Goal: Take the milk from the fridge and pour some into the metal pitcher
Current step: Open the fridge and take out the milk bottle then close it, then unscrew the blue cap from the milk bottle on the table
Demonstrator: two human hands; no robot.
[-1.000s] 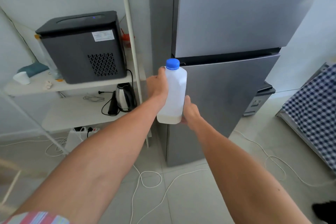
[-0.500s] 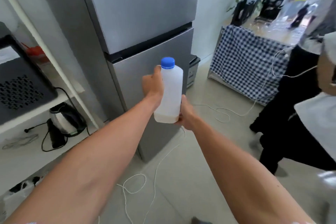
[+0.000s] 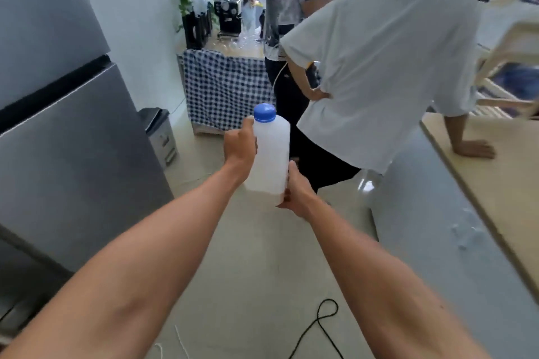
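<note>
Both hands grip the upright, blue-capped milk bottle: left hand wrapped around its side, right hand clasping its base.

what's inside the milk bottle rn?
The milk bottle, blue cap on, shows only a thin pale layer near its base. Left hand and right hand cover the sides.

You hold the milk bottle upright in front of you, above the floor; it is a translucent white plastic bottle with a blue screw cap, and the cap is on; only a thin layer of milk shows at its bottom; the fridge stands at your left, grey, with both its doors closed.
</note>
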